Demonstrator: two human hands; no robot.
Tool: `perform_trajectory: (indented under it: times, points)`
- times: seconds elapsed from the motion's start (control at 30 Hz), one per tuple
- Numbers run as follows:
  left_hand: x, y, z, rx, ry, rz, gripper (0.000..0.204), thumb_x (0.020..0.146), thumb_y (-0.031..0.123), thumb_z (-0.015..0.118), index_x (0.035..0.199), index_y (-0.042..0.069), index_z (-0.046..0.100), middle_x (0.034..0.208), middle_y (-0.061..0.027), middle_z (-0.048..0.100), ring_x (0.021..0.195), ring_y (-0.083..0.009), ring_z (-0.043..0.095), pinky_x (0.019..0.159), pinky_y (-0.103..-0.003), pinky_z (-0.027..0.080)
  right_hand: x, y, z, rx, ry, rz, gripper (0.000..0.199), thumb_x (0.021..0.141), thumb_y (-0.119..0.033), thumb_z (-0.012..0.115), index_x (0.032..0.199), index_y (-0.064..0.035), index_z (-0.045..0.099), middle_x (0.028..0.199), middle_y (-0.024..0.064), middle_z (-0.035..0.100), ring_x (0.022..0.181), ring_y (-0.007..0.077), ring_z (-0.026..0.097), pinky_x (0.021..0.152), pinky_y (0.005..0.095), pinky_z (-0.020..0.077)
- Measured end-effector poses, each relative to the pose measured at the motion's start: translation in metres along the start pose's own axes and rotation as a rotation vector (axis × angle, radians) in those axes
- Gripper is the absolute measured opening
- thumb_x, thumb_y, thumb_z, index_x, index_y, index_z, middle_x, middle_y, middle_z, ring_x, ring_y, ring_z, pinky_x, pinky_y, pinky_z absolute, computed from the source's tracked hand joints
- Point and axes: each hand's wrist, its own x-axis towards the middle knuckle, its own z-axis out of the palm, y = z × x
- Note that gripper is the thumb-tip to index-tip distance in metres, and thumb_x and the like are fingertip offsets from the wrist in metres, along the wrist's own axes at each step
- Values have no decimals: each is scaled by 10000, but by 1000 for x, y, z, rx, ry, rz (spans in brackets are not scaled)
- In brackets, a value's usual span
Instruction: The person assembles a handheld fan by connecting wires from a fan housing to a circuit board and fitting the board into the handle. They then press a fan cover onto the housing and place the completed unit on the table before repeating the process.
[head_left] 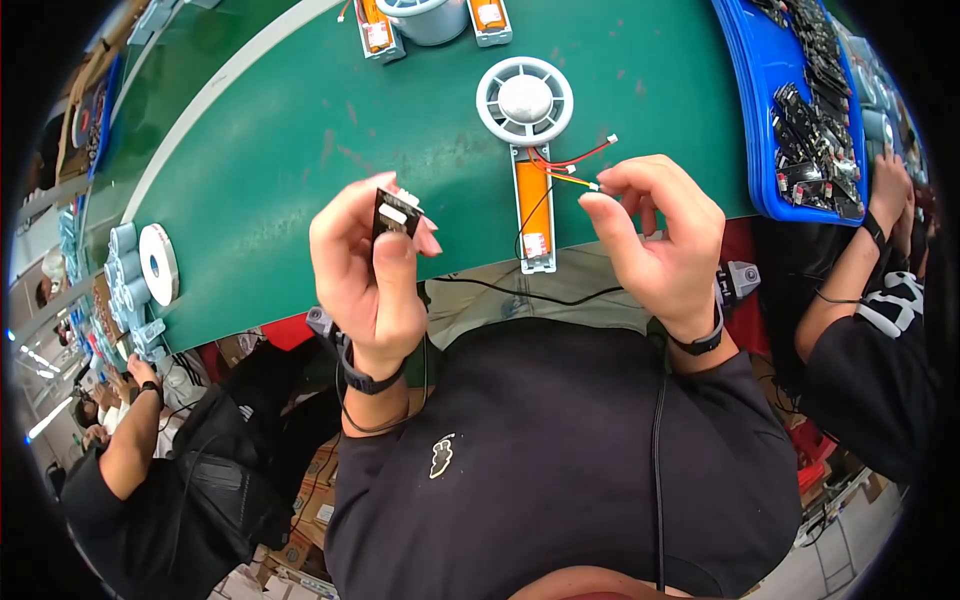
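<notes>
Between the thumb and fingers of my left hand [365, 265] is a small black circuit board [390, 221] with white connectors. My right hand [665, 230] pinches a small white plug at the end of thin wires [568, 178], its thumb and forefinger closing on it. Those wires come from an opened handheld fan [525, 97], which lies on the green table between my hands. Its round grey head points away from me. In its handle, nearest me, sits an orange battery [535, 200]. Another red wire with a white plug [612, 140] lies loose beside the handle.
More grey fan parts with orange batteries [430, 18] lie at the table's far edge. On the right a blue tray [755, 150] holds many black circuit boards. A white tape roll [158, 265] stands at the left. Co-workers sit on both sides.
</notes>
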Motion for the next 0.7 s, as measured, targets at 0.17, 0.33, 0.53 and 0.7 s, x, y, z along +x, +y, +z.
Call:
perform_trajectory:
  times: [0.17,0.33,0.53,0.7]
  points:
    - [8,-2,-2,130,-122,-123,238,1042,122,601,1237,-8,644,918,-23,628,705,-60,518,647,-227,453,17,-4,20,-134,131,-256,135,834,6,802,920,-1,699,867,108,710,663,176,652,556,282,506]
    - [31,-1,-19,-60,-186,-193,291,1015,126,648,1279,3,642,930,-18,628,735,-49,512,656,-219,442,26,-6,42,-96,157,-317,164,806,44,803,937,3,713,853,116,703,651,196,651,550,280,506]
    - [39,-6,-15,330,-420,17,289,1015,133,641,1272,0,629,962,-40,628,757,-88,558,665,-235,461,22,-10,48,-108,67,-275,204,776,71,801,954,-5,734,940,126,711,691,198,685,572,276,530]
    - [23,-9,-9,-23,-450,-329,350,1045,114,572,1365,-8,497,1051,-86,629,791,-122,594,697,-262,494,22,-4,57,-48,86,-250,228,772,104,777,968,-5,735,1004,116,708,682,156,675,552,262,517]
